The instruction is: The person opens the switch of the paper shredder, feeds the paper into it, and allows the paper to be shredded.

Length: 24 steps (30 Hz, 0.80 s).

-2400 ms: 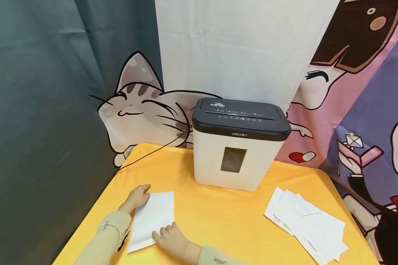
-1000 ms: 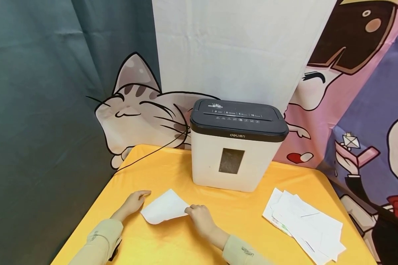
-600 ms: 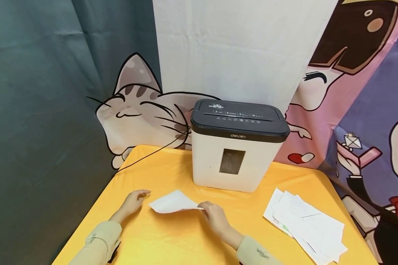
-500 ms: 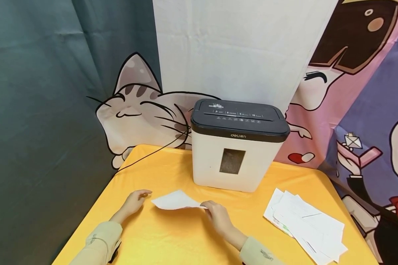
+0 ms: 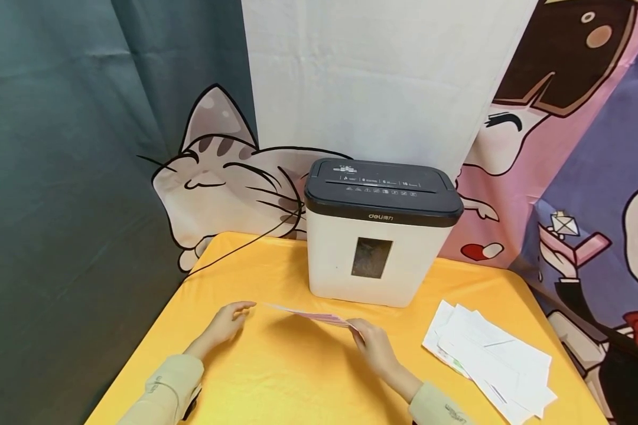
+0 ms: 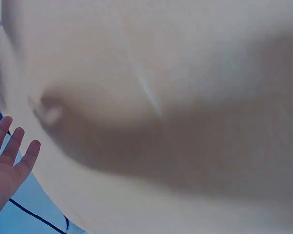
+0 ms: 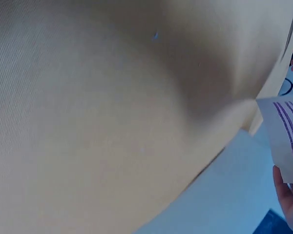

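Observation:
My right hand (image 5: 374, 345) pinches one end of a sheet of paper (image 5: 321, 317), held up over the yellow table and seen almost edge-on in the head view. Purple printed lines show on the underside of the paper (image 7: 290, 129) in the right wrist view, where part of the right hand (image 7: 290, 202) grips its lower edge. To the left, my left hand (image 5: 227, 323) is held near the paper's far end with nothing in it. Its fingers (image 6: 10, 146) are spread and relaxed in the left wrist view.
A paper shredder (image 5: 380, 233) with a black top and white bin stands at the back of the yellow table (image 5: 266, 378). Several loose papers (image 5: 491, 357) lie in a pile at the right. A thin black cord (image 5: 244, 243) runs off at the left. Printed curtains hang behind.
The paper has come up off the table and moved right with my right hand, tilting from flat to nearly edge-on. My left hand has let go of it and lately shifted slightly right.

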Each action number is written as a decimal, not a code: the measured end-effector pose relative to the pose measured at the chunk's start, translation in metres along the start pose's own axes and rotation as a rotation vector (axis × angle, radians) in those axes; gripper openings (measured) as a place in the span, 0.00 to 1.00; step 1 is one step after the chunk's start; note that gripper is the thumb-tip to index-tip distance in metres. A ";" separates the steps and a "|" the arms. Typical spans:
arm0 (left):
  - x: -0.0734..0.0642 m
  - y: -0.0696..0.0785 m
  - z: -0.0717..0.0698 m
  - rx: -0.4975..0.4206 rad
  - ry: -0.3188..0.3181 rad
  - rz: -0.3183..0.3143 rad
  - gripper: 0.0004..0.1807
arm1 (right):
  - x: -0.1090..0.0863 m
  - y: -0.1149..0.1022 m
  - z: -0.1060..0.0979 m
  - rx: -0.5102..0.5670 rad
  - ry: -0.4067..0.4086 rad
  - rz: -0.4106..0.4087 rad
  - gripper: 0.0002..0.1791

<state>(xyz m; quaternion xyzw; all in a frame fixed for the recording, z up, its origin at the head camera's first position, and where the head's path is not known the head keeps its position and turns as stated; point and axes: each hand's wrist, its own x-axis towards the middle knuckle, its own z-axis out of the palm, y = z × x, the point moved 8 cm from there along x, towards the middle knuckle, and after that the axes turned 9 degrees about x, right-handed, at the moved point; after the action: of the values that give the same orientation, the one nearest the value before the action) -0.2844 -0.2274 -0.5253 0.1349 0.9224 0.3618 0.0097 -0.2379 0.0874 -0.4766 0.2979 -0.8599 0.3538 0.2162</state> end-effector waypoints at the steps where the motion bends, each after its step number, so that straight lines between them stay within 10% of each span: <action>1: 0.000 0.004 0.000 0.002 0.006 0.013 0.20 | 0.001 0.000 -0.003 -0.014 0.005 -0.016 0.15; 9: 0.008 0.023 0.012 -0.090 -0.070 0.048 0.25 | 0.005 -0.001 -0.020 -0.004 0.036 -0.017 0.18; 24: 0.009 0.048 0.041 -0.241 -0.303 0.134 0.29 | 0.000 0.026 -0.026 0.497 -0.024 0.348 0.08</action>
<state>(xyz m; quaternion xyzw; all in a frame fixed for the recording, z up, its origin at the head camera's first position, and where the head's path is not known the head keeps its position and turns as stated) -0.2764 -0.1638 -0.5228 0.2466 0.8494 0.4451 0.1402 -0.2511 0.1216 -0.4714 0.1941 -0.7877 0.5813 0.0626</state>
